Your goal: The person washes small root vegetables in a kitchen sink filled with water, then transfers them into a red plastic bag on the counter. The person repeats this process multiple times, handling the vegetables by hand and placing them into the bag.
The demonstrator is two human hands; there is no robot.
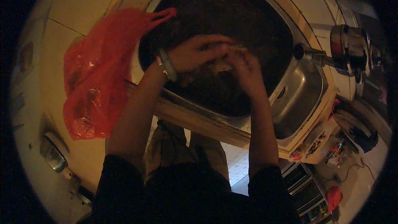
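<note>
Over a large dark sink basin (257, 20) my two hands meet. My left hand (197, 54), with a pale band (168, 67) on its wrist, reaches in from the left, its fingers bent together toward the other hand. My right hand (247, 72) is curled in from the right, fingertips touching or nearly touching the left fingers. Between and below them shows a small pale lump (222, 65), too dim to name; both hands seem closed around it. What lies in the dark basin under the hands is hard to make out.
A red plastic bag (97, 74) stands on the counter left of the basin. To the right are a smaller steel sink (300, 95) and a shiny metal pot (348, 52) with a dark-knobbed handle. A wooden-looking counter edge (203, 120) runs in front of me.
</note>
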